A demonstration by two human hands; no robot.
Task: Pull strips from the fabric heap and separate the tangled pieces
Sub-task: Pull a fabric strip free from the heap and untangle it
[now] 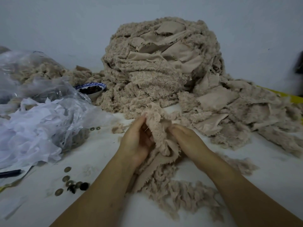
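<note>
A tall heap of beige fleece strips (160, 66) rises at the back centre and spills to the right. In front of it, a fluffy beige strip (157, 126) runs between my hands and trails toward me over the white table (196, 171). My left hand (139, 138) grips the strip's left edge, fingers curled round it. On the strip's right side my right hand (186, 140) pinches the fabric, back of the hand up. More of the strip (177, 194) lies bunched between my forearms.
Crumpled clear plastic bags with white scraps (37, 115) fill the left. A blue-rimmed bowl of dark pieces (91, 89) stands behind them. Several metal buttons (70, 182) lie at front left. A dark pen (9, 173) sits at the left edge.
</note>
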